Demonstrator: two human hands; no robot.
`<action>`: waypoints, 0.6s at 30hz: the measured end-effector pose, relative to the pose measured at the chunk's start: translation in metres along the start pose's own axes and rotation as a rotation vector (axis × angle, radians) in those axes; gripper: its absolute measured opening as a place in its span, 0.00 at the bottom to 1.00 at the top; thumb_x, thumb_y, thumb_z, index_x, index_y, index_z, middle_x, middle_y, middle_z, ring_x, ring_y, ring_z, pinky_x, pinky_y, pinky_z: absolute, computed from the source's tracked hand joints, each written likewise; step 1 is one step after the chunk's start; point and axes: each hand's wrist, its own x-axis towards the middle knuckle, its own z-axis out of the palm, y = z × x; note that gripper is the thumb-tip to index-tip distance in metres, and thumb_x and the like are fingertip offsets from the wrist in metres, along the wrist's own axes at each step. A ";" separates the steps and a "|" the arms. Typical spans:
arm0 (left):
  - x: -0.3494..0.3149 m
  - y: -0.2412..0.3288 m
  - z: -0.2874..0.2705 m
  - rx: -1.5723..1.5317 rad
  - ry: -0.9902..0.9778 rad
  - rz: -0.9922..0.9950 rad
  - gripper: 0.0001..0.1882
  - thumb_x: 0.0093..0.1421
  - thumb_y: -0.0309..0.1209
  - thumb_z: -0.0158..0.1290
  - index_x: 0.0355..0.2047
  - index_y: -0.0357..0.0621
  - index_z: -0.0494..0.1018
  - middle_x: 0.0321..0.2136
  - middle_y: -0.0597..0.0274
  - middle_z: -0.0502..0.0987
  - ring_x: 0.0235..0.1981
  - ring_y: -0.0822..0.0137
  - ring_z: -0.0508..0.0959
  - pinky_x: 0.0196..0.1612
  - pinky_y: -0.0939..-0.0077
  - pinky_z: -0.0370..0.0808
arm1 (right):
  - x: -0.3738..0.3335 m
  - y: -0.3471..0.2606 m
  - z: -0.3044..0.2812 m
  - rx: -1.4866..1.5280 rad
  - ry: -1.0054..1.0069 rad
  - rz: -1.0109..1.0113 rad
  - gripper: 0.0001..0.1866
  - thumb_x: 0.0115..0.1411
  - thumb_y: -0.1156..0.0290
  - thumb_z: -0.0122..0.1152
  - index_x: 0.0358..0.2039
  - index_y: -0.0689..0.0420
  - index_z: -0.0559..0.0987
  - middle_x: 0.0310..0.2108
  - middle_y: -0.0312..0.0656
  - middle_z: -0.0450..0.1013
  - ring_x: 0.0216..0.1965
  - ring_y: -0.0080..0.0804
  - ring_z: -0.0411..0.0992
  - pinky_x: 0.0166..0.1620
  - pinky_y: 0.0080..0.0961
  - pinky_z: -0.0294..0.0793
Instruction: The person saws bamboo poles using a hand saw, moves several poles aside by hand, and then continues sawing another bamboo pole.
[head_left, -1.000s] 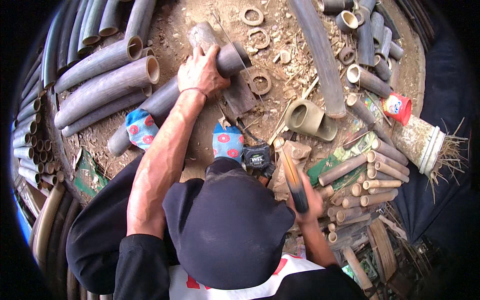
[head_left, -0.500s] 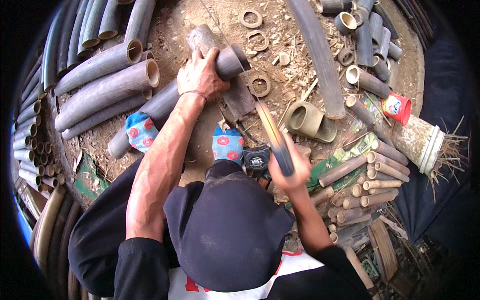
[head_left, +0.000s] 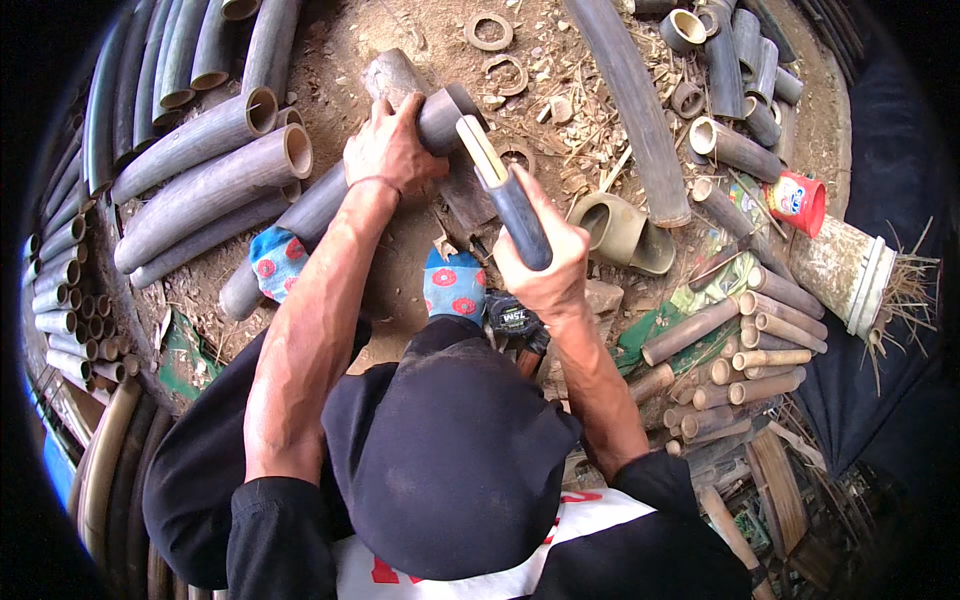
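My left hand [head_left: 388, 150] is wrapped over a dark bamboo pole [head_left: 440, 118] near its far right end, pressing it down. The pole lies slantwise across a shorter thick bamboo or log piece [head_left: 468, 197] on the ground. My foot in a blue sock with red patterns [head_left: 279, 262] rests on the pole's near part. My right hand [head_left: 548, 262] is closed round the dark and pale handle of a hand saw [head_left: 527, 222], right beside the pole's end. The saw's blade can hardly be made out now.
Cut bamboo lengths [head_left: 215, 195] lie at the left, and short pieces [head_left: 745, 350] are stacked at the right. A tape measure [head_left: 512, 318] sits by my other foot. An olive slipper [head_left: 625, 235], a red tub [head_left: 797, 203] and a dirty white bucket [head_left: 840, 275] are farther right.
My right hand has pushed the saw handle forward and left, up to the pole's end. The thin blade that showed earlier is barely visible. My left hand keeps its hold on the pole.
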 end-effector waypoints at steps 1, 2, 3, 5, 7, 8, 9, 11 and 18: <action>0.006 0.000 0.000 -0.019 -0.013 -0.005 0.41 0.35 0.41 0.67 0.54 0.60 0.68 0.49 0.46 0.70 0.49 0.45 0.76 0.51 0.53 0.75 | 0.003 -0.002 -0.002 0.012 -0.024 0.047 0.32 0.47 0.78 0.62 0.57 0.63 0.72 0.26 0.46 0.75 0.19 0.32 0.72 0.27 0.28 0.73; 0.004 -0.003 -0.003 -0.008 -0.033 -0.006 0.41 0.35 0.41 0.67 0.55 0.60 0.67 0.50 0.45 0.70 0.49 0.46 0.76 0.51 0.54 0.75 | -0.001 -0.008 -0.004 0.032 -0.059 0.110 0.33 0.46 0.77 0.62 0.57 0.61 0.72 0.28 0.48 0.76 0.20 0.32 0.73 0.27 0.29 0.73; 0.002 -0.010 -0.004 -0.005 -0.016 -0.009 0.41 0.35 0.41 0.67 0.55 0.59 0.67 0.50 0.45 0.70 0.49 0.46 0.76 0.51 0.54 0.75 | -0.039 -0.012 -0.026 -0.233 -0.106 0.065 0.34 0.46 0.76 0.62 0.58 0.61 0.72 0.32 0.50 0.78 0.23 0.34 0.77 0.29 0.28 0.75; 0.000 -0.011 -0.007 0.014 0.040 -0.010 0.41 0.35 0.40 0.66 0.55 0.59 0.67 0.49 0.45 0.70 0.49 0.46 0.76 0.51 0.54 0.75 | -0.128 -0.022 -0.088 -0.203 -0.176 0.149 0.33 0.45 0.76 0.61 0.56 0.71 0.71 0.41 0.56 0.79 0.34 0.39 0.81 0.37 0.31 0.79; -0.001 -0.015 -0.004 0.052 0.013 -0.005 0.41 0.35 0.40 0.67 0.54 0.57 0.67 0.48 0.45 0.70 0.48 0.45 0.76 0.50 0.54 0.75 | -0.178 -0.042 -0.126 -0.246 -0.214 0.101 0.33 0.45 0.76 0.61 0.54 0.75 0.70 0.42 0.58 0.78 0.34 0.40 0.81 0.39 0.31 0.79; 0.002 -0.015 -0.003 0.046 -0.003 0.007 0.41 0.35 0.40 0.67 0.54 0.56 0.67 0.47 0.45 0.70 0.48 0.46 0.76 0.50 0.54 0.75 | -0.168 -0.035 -0.115 -0.244 -0.217 0.114 0.33 0.44 0.77 0.60 0.55 0.74 0.70 0.42 0.57 0.78 0.33 0.39 0.81 0.38 0.30 0.79; 0.002 -0.015 -0.003 0.034 -0.020 0.010 0.41 0.36 0.40 0.67 0.53 0.55 0.67 0.47 0.46 0.70 0.49 0.46 0.76 0.50 0.54 0.75 | -0.140 -0.020 -0.099 -0.245 -0.231 0.124 0.34 0.44 0.78 0.60 0.55 0.73 0.70 0.41 0.57 0.78 0.32 0.37 0.82 0.38 0.29 0.79; 0.003 0.000 -0.005 0.061 0.004 0.016 0.41 0.36 0.42 0.68 0.53 0.54 0.66 0.47 0.47 0.71 0.49 0.47 0.76 0.50 0.56 0.75 | -0.058 0.008 -0.037 -0.296 -0.060 -0.078 0.35 0.46 0.80 0.60 0.59 0.65 0.70 0.25 0.47 0.77 0.21 0.31 0.76 0.27 0.28 0.75; 0.008 -0.015 -0.001 0.035 0.024 0.007 0.43 0.35 0.42 0.69 0.52 0.43 0.64 0.50 0.45 0.69 0.48 0.46 0.76 0.49 0.56 0.76 | -0.116 -0.004 -0.078 -0.216 -0.155 0.093 0.32 0.46 0.75 0.62 0.54 0.74 0.71 0.36 0.55 0.79 0.34 0.38 0.82 0.36 0.29 0.79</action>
